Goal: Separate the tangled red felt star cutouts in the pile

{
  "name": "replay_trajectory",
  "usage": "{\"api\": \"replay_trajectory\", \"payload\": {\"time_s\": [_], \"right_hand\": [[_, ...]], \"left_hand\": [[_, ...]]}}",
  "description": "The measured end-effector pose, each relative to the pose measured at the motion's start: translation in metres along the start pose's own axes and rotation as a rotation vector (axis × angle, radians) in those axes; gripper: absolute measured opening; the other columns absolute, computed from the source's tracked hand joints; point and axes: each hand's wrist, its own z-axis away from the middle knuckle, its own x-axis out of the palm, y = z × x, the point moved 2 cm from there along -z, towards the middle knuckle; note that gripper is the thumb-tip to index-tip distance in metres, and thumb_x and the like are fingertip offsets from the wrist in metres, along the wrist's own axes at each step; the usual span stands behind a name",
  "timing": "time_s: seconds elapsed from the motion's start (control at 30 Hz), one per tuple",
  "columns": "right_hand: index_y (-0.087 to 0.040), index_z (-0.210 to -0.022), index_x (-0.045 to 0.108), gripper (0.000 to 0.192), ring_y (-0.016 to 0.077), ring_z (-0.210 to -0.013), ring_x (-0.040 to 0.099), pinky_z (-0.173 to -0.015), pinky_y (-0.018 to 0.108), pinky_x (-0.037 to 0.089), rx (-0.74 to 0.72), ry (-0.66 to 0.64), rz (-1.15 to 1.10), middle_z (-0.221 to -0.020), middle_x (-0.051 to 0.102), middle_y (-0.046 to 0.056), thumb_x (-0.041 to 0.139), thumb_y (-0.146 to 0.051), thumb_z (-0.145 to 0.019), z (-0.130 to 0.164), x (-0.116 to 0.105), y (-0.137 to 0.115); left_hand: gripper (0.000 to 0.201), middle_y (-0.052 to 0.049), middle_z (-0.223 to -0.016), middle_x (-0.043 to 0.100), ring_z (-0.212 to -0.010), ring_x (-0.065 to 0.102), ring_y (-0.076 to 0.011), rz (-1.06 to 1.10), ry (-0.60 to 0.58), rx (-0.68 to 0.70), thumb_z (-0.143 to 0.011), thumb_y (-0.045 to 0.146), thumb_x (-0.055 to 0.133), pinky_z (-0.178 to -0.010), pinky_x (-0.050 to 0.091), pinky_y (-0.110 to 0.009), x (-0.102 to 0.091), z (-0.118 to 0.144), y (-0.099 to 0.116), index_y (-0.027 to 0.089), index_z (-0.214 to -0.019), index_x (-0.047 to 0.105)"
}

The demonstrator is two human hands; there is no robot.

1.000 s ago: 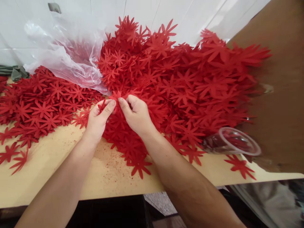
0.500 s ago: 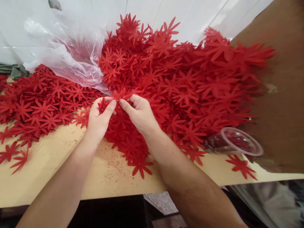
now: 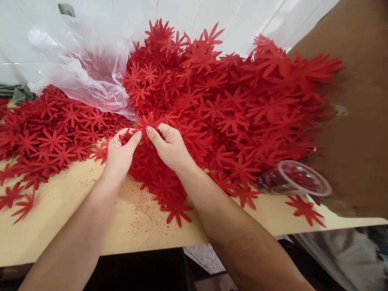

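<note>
Between my two hands is a red flower-shaped cutout [image 3: 147,121] with long narrow petals. My left hand [image 3: 121,147] pinches its left side between thumb and fingers, and more red petals show in the curl of those fingers. My right hand [image 3: 169,145] pinches the same cutout from the right, thumb on top. Right behind and beneath the hands spreads a big heap of like red cutouts [image 3: 224,109]. A lower pile of them [image 3: 57,137] lies to the left of my left hand.
A clear plastic bag [image 3: 91,81] stands at the back left against the white tiled wall [image 3: 130,16]. A clear plastic cup [image 3: 294,178] lies tipped at the right, near a brown board [image 3: 354,121]. Reddish crumbs dot the pale tabletop [image 3: 100,202].
Both hands have shifted slightly left and down in the picture, along with a small shift of the whole view. The grip on the cutout looks much the same.
</note>
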Motion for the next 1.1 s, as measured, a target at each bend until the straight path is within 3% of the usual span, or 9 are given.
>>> {"api": "replay_trajectory", "payload": {"time_s": [0.1,0.2,0.33,0.57,0.9,1.1], "right_hand": [[-0.021,-0.076,0.051,0.04,0.0085,-0.063,0.05,-0.063,0.024,0.044,0.024,-0.022,-0.113,-0.068,0.054,-0.003,0.062,-0.058,-0.066,-0.001,0.0,0.002],[-0.021,-0.08,0.054,0.039,0.0086,-0.068,0.052,-0.067,0.024,0.045,0.041,-0.001,-0.133,-0.073,0.056,-0.003,0.064,-0.056,-0.066,-0.002,-0.003,0.002],[-0.02,-0.074,0.054,0.036,0.0065,-0.057,0.044,-0.056,0.022,0.04,0.087,0.043,-0.121,-0.064,0.05,-0.005,0.065,-0.053,-0.066,-0.003,-0.008,0.001],[-0.018,-0.06,0.05,0.038,0.0046,-0.052,0.038,-0.05,0.02,0.032,0.181,-0.011,-0.18,-0.055,0.045,-0.006,0.073,-0.048,-0.059,-0.004,-0.014,0.0],[-0.018,-0.052,0.034,0.028,0.0029,-0.047,0.028,-0.047,0.019,0.024,0.065,0.13,-0.171,-0.05,0.029,-0.008,0.054,-0.02,-0.072,-0.006,-0.015,-0.002],[-0.019,-0.054,0.034,0.03,0.0034,-0.048,0.029,-0.047,0.019,0.026,0.101,0.124,-0.119,-0.051,0.03,-0.007,0.054,-0.029,-0.074,-0.005,-0.015,-0.001]], "left_hand": [[0.021,0.006,-0.059,0.055,-0.057,0.048,-0.0031,-0.035,-0.004,0.006,-0.061,0.027,0.073,-0.062,0.042,-0.016,-0.002,-0.002,-0.002,0.016,-0.061,0.055],[0.022,0.006,-0.058,0.054,-0.055,0.047,-0.003,-0.067,-0.004,-0.007,-0.061,0.026,0.072,-0.059,0.04,-0.015,-0.002,-0.001,-0.001,0.016,-0.061,0.053],[0.02,0.007,-0.053,0.051,-0.052,0.045,-0.0031,-0.043,0.014,-0.013,-0.062,0.024,0.069,-0.059,0.04,-0.016,-0.001,0.001,0.002,0.016,-0.059,0.051],[0.021,0.007,-0.056,0.052,-0.052,0.046,-0.0035,-0.03,0.021,0.008,-0.06,0.026,0.07,-0.059,0.042,-0.017,-0.004,-0.003,-0.001,0.016,-0.061,0.052],[0.015,0.003,-0.068,0.057,-0.062,0.05,-0.0054,-0.185,-0.052,0.125,-0.071,0.031,0.064,-0.069,0.044,-0.019,-0.005,-0.002,0.004,0.017,-0.075,0.062],[0.037,-0.002,-0.092,0.063,-0.082,0.056,-0.0108,-0.436,-0.242,0.317,-0.062,0.028,0.074,-0.081,0.045,-0.025,0.002,0.007,0.006,0.02,-0.097,0.063]]}}
